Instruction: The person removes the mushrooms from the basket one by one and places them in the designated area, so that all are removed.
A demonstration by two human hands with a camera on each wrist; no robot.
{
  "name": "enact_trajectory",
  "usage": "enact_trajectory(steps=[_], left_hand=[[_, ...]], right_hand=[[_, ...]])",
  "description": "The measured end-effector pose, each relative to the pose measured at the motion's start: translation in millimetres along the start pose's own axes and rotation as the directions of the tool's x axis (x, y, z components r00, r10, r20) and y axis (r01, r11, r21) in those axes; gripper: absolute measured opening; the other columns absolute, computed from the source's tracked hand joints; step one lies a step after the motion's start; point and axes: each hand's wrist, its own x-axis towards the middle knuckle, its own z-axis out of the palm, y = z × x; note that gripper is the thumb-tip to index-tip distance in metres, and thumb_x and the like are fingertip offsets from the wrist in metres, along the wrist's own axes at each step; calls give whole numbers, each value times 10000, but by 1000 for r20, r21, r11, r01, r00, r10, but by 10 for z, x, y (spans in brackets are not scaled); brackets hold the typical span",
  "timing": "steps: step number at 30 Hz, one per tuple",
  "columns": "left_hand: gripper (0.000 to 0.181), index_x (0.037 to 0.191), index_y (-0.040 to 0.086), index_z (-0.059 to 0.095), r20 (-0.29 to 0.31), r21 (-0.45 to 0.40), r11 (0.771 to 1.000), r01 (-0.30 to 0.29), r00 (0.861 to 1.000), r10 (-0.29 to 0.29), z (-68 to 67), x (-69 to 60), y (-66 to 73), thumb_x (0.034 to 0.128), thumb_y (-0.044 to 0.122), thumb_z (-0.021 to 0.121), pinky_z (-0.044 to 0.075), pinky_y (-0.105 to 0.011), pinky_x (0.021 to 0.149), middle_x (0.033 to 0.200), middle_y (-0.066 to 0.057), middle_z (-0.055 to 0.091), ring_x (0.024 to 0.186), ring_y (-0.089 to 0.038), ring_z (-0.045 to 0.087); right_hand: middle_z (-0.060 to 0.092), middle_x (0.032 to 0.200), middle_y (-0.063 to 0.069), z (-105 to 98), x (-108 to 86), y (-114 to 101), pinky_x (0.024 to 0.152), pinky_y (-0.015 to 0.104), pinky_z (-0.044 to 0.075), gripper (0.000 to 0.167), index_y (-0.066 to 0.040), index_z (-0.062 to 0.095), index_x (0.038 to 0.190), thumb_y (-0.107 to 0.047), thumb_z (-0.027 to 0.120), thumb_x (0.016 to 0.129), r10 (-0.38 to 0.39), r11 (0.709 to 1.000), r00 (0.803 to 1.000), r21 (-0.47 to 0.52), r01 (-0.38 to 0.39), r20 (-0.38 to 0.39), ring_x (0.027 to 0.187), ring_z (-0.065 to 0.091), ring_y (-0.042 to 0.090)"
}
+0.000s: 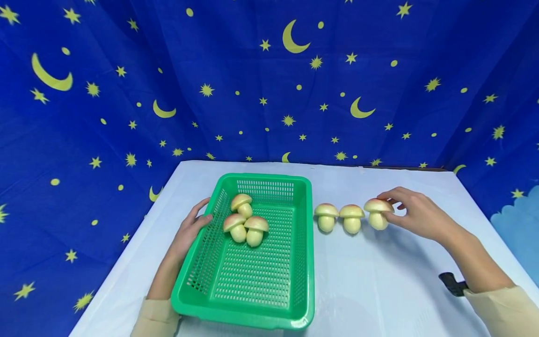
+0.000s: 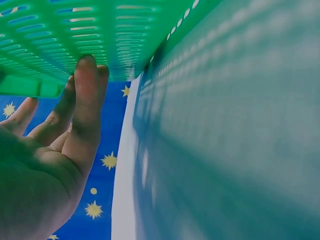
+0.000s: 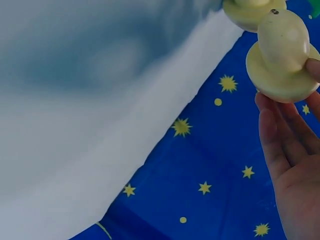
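A green plastic basket (image 1: 305, 262) stands on the table, with several toy mushrooms (image 1: 254, 229) grouped inside it toward the back left. My left hand (image 1: 187, 234) touches the basket's left side. In the left wrist view, fairly straight fingers (image 2: 87, 95) rest against the slotted outer wall. On the right, my right hand (image 1: 421, 215) pinches a mushroom (image 1: 376, 208) with a pinkish cap and pale stem, between thumb and fingertips. Two similar mushrooms, a middle one (image 1: 352, 220) and one by the basket (image 1: 326, 217), stand in line with it.
The table has a white cover (image 1: 358, 290). A blue curtain (image 1: 252, 70) with yellow moons and stars hangs behind and at the sides. A black strap-like piece (image 1: 452, 284) shows at the right wrist.
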Motion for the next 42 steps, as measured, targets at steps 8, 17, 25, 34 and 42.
enact_trajectory(steps=[8, 17, 25, 34, 42], left_hand=[[582, 1527, 273, 258, -2, -1, 1000, -8, 1000, 8, -2, 2, 0, 1008, 345, 512, 550, -444, 770, 1287, -245, 507, 971, -344, 626], [586, 1531, 272, 245, 8, 4, 1000, -9, 1000, 9, -4, 8, 7, 1011, 343, 507, 549, -442, 770, 1298, -236, 504, 981, -348, 619], [576, 1527, 276, 258, 1, 5, 1000, -12, 1000, 12, -7, -8, 6, 1012, 330, 510, 553, -441, 758, 1290, -243, 507, 962, -338, 627], [581, 1530, 260, 252, -5, 0, 1000, -18, 1000, 18, -3, -1, -5, 1013, 326, 508, 555, -437, 748, 1278, -247, 511, 948, -322, 632], [576, 1532, 267, 247, -1, -7, 1000, -16, 1000, 16, 3, -2, -8, 1017, 322, 500, 556, -445, 743, 1283, -243, 508, 946, -324, 633]], right_hand=[[637, 1088, 21, 31, -24, 74, 760, 444, 535, 309, -129, 665, 1151, -230, 731, 866, 21, 1000, 1000, -5, -21, 13, 968, 606, 231], [639, 1074, 33, 130, -61, 149, 780, 492, 502, 306, -137, 677, 1141, -214, 734, 850, 76, 997, 996, -30, -74, 53, 965, 604, 247], [645, 1059, 38, 217, -57, 223, 788, 493, 497, 311, -124, 682, 1132, -200, 743, 837, 66, 998, 996, -19, -65, 56, 958, 611, 252], [652, 1045, 49, 277, -22, 256, 785, 494, 501, 324, -95, 683, 1125, -177, 746, 818, 62, 998, 996, -20, -60, 65, 945, 616, 260], [647, 1066, 69, 303, -31, 260, 807, 511, 489, 348, -83, 668, 1154, -177, 740, 827, 71, 997, 996, -26, -69, 59, 967, 610, 275]])
